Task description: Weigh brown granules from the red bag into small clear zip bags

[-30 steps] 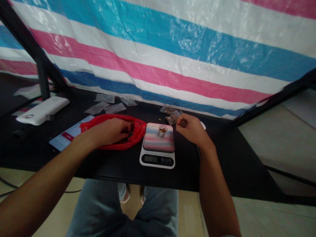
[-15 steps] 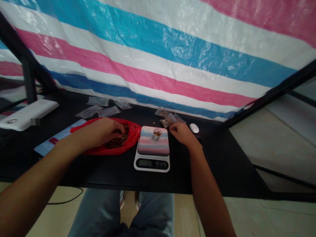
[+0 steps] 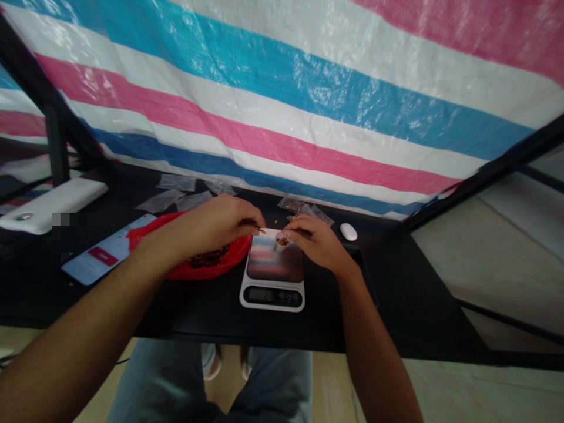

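Observation:
A white kitchen scale (image 3: 273,276) with a shiny top stands on the black table (image 3: 396,294). On the scale sits a small white cup (image 3: 281,241) holding brown bits. My right hand (image 3: 314,242) curls around the cup's right side. My left hand (image 3: 222,222) hovers just left of the cup, pinched on a few brown bits. Under my left hand lies an open red plastic bag (image 3: 207,264) full of the same brown bits.
Filled small clear bags (image 3: 304,208) lie behind the scale, empty ones (image 3: 176,197) at the back left. A white mouse (image 3: 348,231) is right of my hand. A phone (image 3: 103,255) and a white box (image 3: 48,202) lie left. A striped tarp (image 3: 308,100) hangs behind.
My left hand has come out of the red bag and moved right to the cup with a pinch of bits. My right hand moved from the filled bags onto the cup.

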Demonstrator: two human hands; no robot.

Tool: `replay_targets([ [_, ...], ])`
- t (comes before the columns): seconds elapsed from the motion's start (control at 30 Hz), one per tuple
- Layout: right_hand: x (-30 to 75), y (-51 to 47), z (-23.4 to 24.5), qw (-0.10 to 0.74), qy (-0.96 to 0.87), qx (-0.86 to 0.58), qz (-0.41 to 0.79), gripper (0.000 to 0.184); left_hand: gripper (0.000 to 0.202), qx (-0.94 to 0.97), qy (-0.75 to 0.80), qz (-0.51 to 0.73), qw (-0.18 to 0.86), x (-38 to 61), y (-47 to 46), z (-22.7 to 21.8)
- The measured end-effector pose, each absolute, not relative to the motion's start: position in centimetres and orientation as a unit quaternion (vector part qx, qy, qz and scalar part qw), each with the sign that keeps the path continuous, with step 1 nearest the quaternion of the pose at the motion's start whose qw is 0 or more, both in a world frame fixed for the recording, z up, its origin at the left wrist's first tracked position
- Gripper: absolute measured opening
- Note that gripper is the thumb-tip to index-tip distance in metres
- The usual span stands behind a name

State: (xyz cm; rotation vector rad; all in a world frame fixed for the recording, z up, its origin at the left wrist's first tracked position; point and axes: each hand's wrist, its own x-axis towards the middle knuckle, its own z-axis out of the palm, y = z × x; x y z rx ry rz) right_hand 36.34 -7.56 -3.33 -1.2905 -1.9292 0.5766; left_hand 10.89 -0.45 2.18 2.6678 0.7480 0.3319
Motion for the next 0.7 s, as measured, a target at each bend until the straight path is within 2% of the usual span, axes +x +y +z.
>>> replay_targets([
  [0.2,37.5,-6.9,-3.7,0.444,-0.701,-0.535,0.158,0.025,0.017,0.949,0.199,0.116,0.216,16.3,-0.3,2.0],
  [0.37,37.5,-7.0,-3.7,0.426,-0.706,-0.542,0.159,0.023,0.02,0.957,0.194,0.06,0.209,17.6,0.0,0.8],
  [0.7,37.6,-7.0,-4.0,0.427,-0.689,-0.556,0.185,0.016,0.024,0.965,0.142,0.094,0.198,17.7,-0.4,0.7],
])
